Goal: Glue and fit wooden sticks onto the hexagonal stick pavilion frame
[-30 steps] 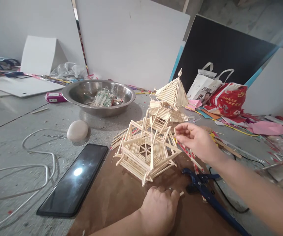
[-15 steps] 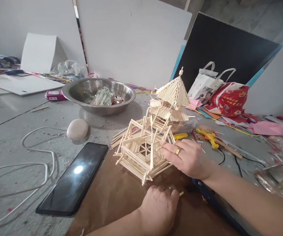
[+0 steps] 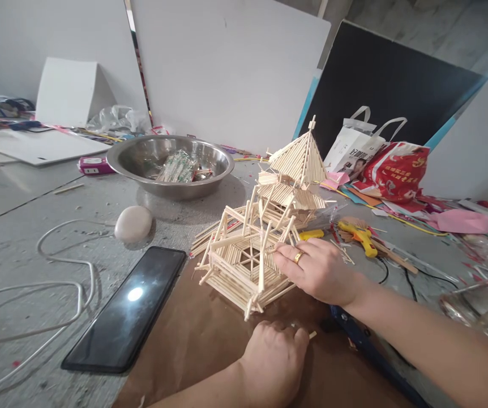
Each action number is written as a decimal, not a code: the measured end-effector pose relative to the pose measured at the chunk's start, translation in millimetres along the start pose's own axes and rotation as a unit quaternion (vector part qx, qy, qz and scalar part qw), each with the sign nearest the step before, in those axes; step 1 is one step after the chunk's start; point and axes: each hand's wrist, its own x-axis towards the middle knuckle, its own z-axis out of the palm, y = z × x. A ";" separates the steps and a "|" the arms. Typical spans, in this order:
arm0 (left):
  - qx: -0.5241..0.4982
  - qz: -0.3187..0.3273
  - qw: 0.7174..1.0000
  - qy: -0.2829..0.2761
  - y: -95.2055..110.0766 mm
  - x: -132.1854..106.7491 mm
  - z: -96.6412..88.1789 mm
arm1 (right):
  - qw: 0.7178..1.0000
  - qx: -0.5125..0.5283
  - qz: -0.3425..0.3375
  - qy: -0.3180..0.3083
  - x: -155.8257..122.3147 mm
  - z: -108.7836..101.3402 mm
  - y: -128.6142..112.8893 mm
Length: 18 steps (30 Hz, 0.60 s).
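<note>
A hexagonal frame of thin wooden sticks (image 3: 231, 283) lies on brown paper (image 3: 176, 340), with upright sticks along its rim. My right hand (image 3: 318, 271), a gold ring on one finger, is at the frame's right side. Its fingers are closed in a pinch on a short wooden stick (image 3: 270, 251) whose tip reaches inward near a tall upright. In front of the frame, my left hand (image 3: 274, 358) rests closed on the paper, with a small stick end (image 3: 312, 335) poking out beside it. A dark blue tool (image 3: 365, 347) lies partly under my right forearm.
Behind the frame stands a tiered stick tower with a pointed roof (image 3: 298, 161). A steel basin (image 3: 170, 190) holds wrapped bundles. A phone (image 3: 125, 309), white cable (image 3: 85, 277) and round pale object (image 3: 133, 224) lie left. Right are a yellow glue gun (image 3: 360, 237) and bags (image 3: 401, 173).
My right hand has shifted slightly left, carrying the short stick farther in towards the tall upright. My left hand and the frame look unmoved.
</note>
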 end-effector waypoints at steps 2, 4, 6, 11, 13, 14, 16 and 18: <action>-0.002 0.002 1.000 0.000 0.0 -0.4 0.3 | 1.000 0.001 0.000 -0.002 0.4 0.6 0.2; -0.004 0.003 1.000 0.000 -0.1 -0.6 -0.3 | 1.000 0.009 -0.005 -0.001 0.8 -0.6 0.8; -0.010 0.000 1.000 0.003 -0.4 -0.4 -1.9 | 0.999 0.029 -0.014 -0.005 0.0 -5.2 2.0; -0.070 -0.023 0.997 0.007 -0.7 2.2 -12.4 | 0.988 0.125 0.090 0.027 -20.1 -23.1 12.9; -0.108 -0.069 0.992 -0.016 -0.2 4.3 -19.3 | 0.966 0.128 0.221 0.030 -39.1 -22.8 21.5; -0.130 -0.097 0.986 -0.032 0.1 5.6 -22.9 | 0.946 0.122 0.298 0.027 -50.9 -19.5 26.2; -0.190 -0.145 0.969 -0.061 0.2 8.3 -29.3 | 0.871 0.132 0.472 -0.032 -77.3 -7.3 35.4; -0.261 -0.172 0.947 -0.074 -0.4 10.4 -33.6 | 0.846 0.137 0.512 -0.064 -103.2 8.5 42.1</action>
